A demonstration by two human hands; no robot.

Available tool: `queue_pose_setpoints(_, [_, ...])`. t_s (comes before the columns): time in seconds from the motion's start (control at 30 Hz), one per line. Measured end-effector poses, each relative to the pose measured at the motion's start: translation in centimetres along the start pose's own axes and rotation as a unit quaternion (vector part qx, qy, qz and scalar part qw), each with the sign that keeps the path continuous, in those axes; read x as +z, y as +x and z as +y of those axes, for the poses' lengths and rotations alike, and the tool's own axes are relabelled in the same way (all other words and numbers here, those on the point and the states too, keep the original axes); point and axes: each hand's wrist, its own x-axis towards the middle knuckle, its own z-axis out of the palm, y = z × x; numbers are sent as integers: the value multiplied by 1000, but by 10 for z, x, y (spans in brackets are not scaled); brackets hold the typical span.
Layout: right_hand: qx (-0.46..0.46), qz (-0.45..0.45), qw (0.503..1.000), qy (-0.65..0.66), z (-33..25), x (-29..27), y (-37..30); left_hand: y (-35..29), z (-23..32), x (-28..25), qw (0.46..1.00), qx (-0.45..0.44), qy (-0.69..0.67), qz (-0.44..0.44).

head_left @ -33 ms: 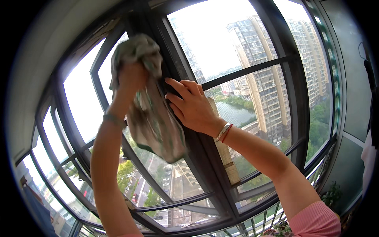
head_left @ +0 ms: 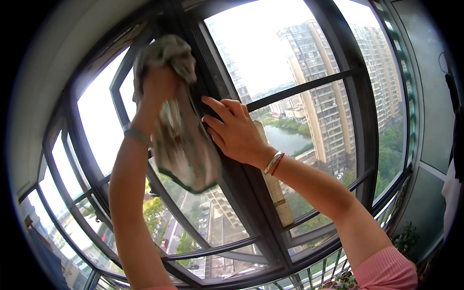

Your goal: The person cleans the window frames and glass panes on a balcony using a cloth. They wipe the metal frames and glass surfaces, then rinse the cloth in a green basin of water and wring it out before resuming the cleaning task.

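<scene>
A pale cloth point(head_left: 186, 152) with green edging is bunched in my left hand point(head_left: 162, 87), which is closed on it high up near the dark window frame post point(head_left: 209, 72). Motion blurs both, and the cloth's long tail hangs down in front of the glass. Lower and to the right, my right hand point(head_left: 237, 128) rests against the same post with its fingers apart and slightly bent. It holds nothing. A silver bangle point(head_left: 273, 162) and a red cord circle the right wrist; a band point(head_left: 138, 136) is on the left one.
Dark-framed window panes curve around me, with a tilted open sash point(head_left: 117, 99) at the left. A worn, pale strip point(head_left: 278, 195) runs down beside the post. Below are railings point(head_left: 319, 270) and a potted plant point(head_left: 344, 280). Tall buildings point(head_left: 321, 96) stand outside.
My left hand and the cloth have shifted slightly up and to the left, and the cloth's hanging tail has swung with them. The right hand stays in place on the post.
</scene>
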Motion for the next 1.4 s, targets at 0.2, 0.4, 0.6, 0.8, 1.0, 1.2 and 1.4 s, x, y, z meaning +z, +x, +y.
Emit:
queue_pose_setpoints(0.2, [-12, 21, 1000, 18, -13, 5, 1, 146, -99, 28, 981, -83, -150, 86])
queue_pose_setpoints(0.4, [10, -26, 1000, 14, 10, -9, -8, 23, 1, 38, 991, 14, -58, 122])
queue_pose_setpoints(0.6, [-4, 4, 1000, 6, -3, -2, -2, -75, 19, 16, 973, -29, -213, 81])
queue_pose_setpoints(0.8, [-3, 6, 1000, 7, -5, 0, 0, 83, -58, 18, 993, -74, -91, -20])
queue_pose_setpoints(1.0, [-21, 25, 999, 2, 3, 2, -4, 164, -99, 38, 995, 13, -40, 92])
queue_pose_setpoints(1.2, [-11, 16, 1000, 20, -8, 1, 2, -47, -28, 24, 935, 190, 299, -6])
queue_pose_setpoints(1.4, [0, -2, 1000, -7, 5, -3, -5, -18, 2, 29, 998, -1, -49, -48])
